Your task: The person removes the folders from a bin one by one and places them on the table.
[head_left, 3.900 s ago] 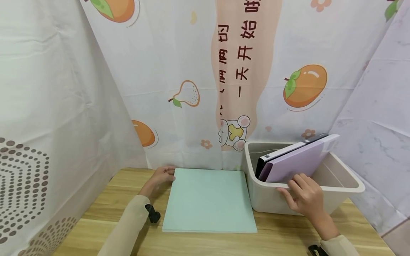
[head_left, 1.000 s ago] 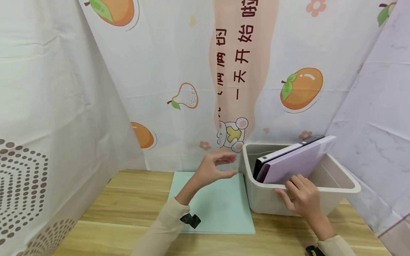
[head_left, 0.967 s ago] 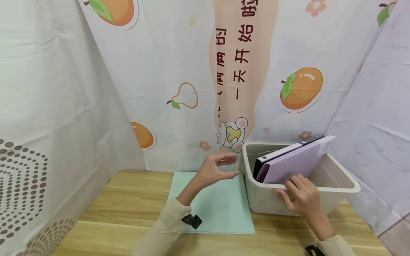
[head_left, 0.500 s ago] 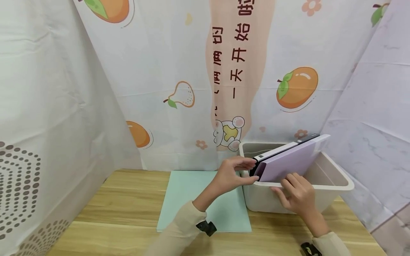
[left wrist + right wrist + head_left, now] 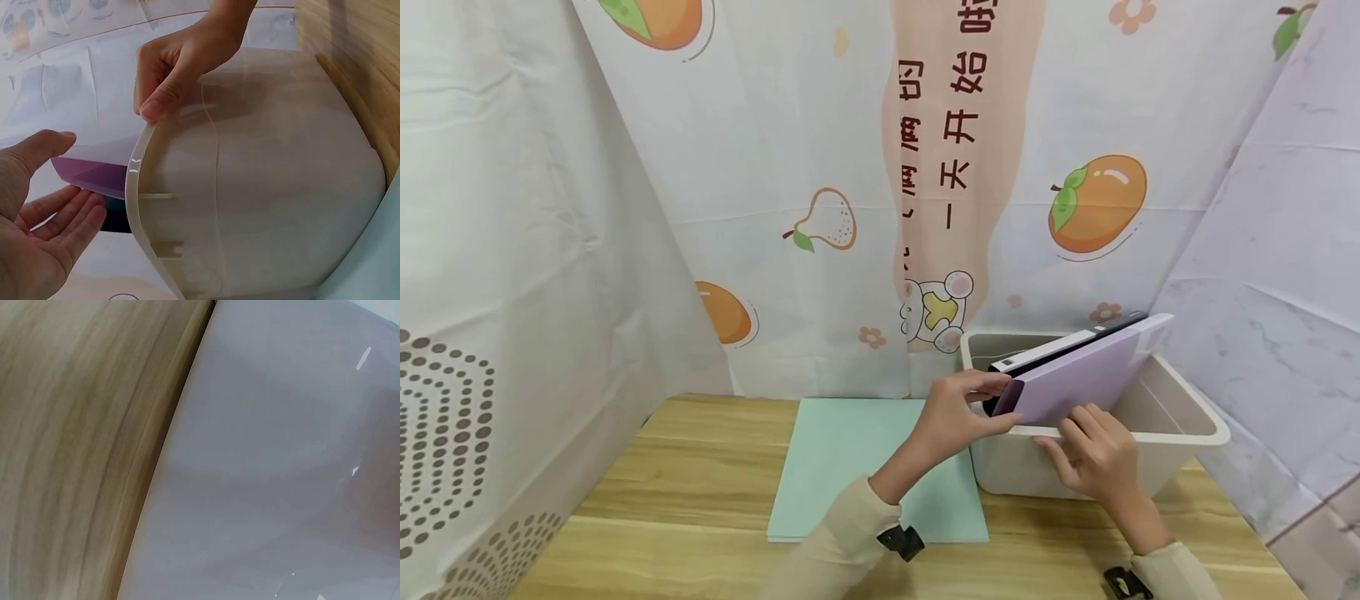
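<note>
A lilac file folder (image 5: 1086,375) leans in a white plastic bin (image 5: 1030,467), beside a black-and-white file (image 5: 1048,350). At the folder's near left end is my left hand (image 5: 951,415), thumb and fingers spread around it. In the left wrist view, that thumb stands apart above the purple end (image 5: 94,178), while the fingertips lie right at its underside. My right hand (image 5: 1101,454) grips the bin's front rim, thumb outside and fingers curled over the edge. The right wrist view shows mostly the bin's wall (image 5: 262,450).
Left of the bin, a flat stack of mint-green boards (image 5: 850,458) lies on the wooden table (image 5: 685,483), partly covered by my left forearm. A printed curtain (image 5: 820,317) hangs right behind the table and the bin.
My left hand has left the mint-green stack's left edge, crossed over it to the right, and come around the lilac folder's end. The right hand stays on the bin's rim.
</note>
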A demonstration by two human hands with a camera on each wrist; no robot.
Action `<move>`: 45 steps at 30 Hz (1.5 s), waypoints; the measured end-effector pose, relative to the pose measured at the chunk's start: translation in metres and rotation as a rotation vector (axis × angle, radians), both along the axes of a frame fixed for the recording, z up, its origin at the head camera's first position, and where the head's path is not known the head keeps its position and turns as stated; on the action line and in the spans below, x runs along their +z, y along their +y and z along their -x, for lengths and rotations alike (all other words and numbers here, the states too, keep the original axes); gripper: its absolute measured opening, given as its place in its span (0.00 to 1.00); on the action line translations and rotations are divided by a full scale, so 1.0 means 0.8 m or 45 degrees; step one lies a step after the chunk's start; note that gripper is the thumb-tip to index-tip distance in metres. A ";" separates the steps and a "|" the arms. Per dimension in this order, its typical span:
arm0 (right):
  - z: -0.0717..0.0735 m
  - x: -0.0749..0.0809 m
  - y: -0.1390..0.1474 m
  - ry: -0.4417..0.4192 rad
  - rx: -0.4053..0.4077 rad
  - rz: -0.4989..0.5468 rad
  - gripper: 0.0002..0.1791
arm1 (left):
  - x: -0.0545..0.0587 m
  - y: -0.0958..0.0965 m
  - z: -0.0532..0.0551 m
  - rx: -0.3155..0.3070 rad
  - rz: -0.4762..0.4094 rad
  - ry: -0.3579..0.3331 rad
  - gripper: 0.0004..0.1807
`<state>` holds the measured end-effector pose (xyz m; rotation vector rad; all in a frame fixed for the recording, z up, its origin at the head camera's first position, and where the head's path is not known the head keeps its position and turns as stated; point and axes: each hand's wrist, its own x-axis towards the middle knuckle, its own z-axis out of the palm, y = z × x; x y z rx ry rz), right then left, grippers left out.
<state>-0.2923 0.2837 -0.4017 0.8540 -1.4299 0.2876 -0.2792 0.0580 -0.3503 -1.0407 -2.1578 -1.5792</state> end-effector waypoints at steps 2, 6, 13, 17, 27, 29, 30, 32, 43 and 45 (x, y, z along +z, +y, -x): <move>0.000 0.000 0.001 0.002 -0.002 -0.003 0.34 | 0.002 0.003 -0.001 0.043 0.026 -0.019 0.21; 0.001 -0.002 0.001 -0.002 -0.010 -0.015 0.34 | 0.005 0.010 -0.001 0.131 0.072 -0.029 0.21; 0.000 -0.004 0.003 -0.026 -0.018 -0.013 0.34 | 0.006 0.018 -0.002 0.143 0.036 -0.058 0.20; -0.001 -0.004 0.003 -0.029 -0.015 -0.012 0.34 | 0.001 0.021 0.002 0.140 0.033 -0.044 0.18; 0.001 0.000 0.000 -0.007 -0.004 0.001 0.34 | -0.006 0.024 0.008 0.139 0.071 -0.057 0.15; 0.001 -0.001 0.000 -0.007 -0.002 0.002 0.34 | -0.008 0.024 0.008 0.139 0.072 -0.059 0.14; 0.001 -0.001 0.000 -0.007 -0.002 0.002 0.34 | -0.009 0.025 0.008 0.137 0.070 -0.063 0.14; 0.001 -0.002 0.000 -0.008 -0.002 0.002 0.34 | -0.010 0.025 0.008 0.131 0.066 -0.066 0.13; 0.002 0.000 -0.002 0.001 0.004 0.012 0.34 | -0.011 0.027 0.014 0.134 0.060 0.019 0.08; 0.002 0.001 -0.003 0.006 0.005 0.016 0.34 | -0.011 0.027 0.015 0.138 0.066 0.038 0.07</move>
